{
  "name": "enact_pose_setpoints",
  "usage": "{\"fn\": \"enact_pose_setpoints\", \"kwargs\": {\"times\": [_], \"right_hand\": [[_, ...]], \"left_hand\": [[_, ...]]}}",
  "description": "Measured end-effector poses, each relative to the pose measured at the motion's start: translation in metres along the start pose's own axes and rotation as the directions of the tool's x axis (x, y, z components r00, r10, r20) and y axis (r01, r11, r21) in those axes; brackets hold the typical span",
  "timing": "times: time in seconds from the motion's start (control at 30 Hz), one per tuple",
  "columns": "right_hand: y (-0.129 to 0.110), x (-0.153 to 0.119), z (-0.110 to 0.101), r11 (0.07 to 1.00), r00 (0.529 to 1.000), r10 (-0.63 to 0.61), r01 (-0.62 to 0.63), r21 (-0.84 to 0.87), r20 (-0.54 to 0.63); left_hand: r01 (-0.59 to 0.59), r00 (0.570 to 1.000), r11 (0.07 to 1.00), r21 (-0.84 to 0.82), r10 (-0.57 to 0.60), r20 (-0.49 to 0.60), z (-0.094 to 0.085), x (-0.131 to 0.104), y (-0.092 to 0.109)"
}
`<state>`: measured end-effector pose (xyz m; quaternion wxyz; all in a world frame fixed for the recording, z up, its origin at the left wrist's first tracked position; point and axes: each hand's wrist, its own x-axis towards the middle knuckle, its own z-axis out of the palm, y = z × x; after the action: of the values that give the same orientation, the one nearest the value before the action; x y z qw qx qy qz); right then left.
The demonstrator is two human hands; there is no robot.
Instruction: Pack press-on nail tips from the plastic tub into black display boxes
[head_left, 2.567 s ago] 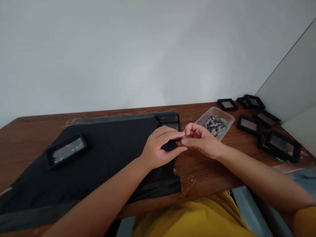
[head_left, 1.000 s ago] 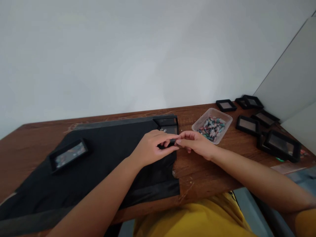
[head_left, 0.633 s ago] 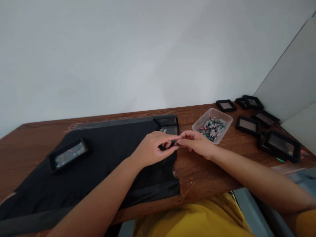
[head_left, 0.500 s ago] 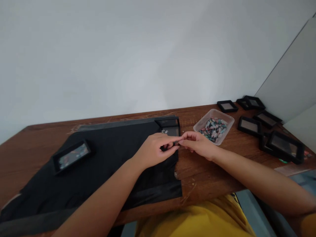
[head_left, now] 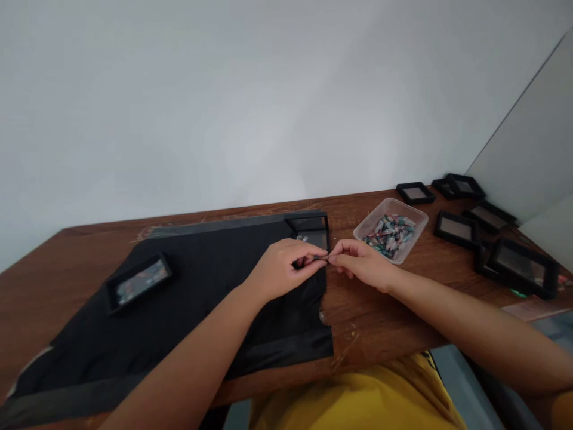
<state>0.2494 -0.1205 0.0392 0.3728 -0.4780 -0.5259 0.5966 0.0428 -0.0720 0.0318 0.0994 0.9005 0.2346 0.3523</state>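
Observation:
My left hand (head_left: 286, 266) and my right hand (head_left: 360, 263) meet fingertip to fingertip over the right edge of a black cloth (head_left: 215, 257). Between their pinched fingers is a small, thin, dark piece (head_left: 321, 257), too small to name. Just behind my left hand lies a black-framed box (head_left: 329, 230) with a few small pale pieces inside, partly covered by that hand. To the right, behind my right hand, a clear plastic container (head_left: 419, 230) holds many small, shiny, wrapped-looking pieces (head_left: 391, 235) in mixed colours.
A second black-framed box (head_left: 139, 280) with pale pieces in it rests on the cloth at left. Several black frames (head_left: 456, 230) lie at the right end of the wooden table (head_left: 371, 325), some overlapping. A white wall (head_left: 268, 107) rises behind the table.
My fingertips have drawn slightly apart, with the thin piece now showing between them. The whole view has shifted a little; the boxes and container stay in place.

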Motion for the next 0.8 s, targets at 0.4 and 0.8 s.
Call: {"fn": "enact_pose_setpoints", "kwargs": {"times": [0.4, 0.8], "right_hand": [[-0.0019, -0.0020, 0.0004, 0.998, 0.998, 0.057, -0.058, 0.015, 0.037], [-0.0009, -0.0010, 0.0004, 0.998, 0.999, 0.047, -0.048, 0.051, 0.024]], "left_hand": [[-0.020, 0.991, 1.000, -0.010, 0.019, -0.133, 0.0012, 0.0006, -0.0002], [0.056, 0.980, 0.985, -0.160, -0.085, -0.180, 0.0026, 0.0011, 0.0036]]}}
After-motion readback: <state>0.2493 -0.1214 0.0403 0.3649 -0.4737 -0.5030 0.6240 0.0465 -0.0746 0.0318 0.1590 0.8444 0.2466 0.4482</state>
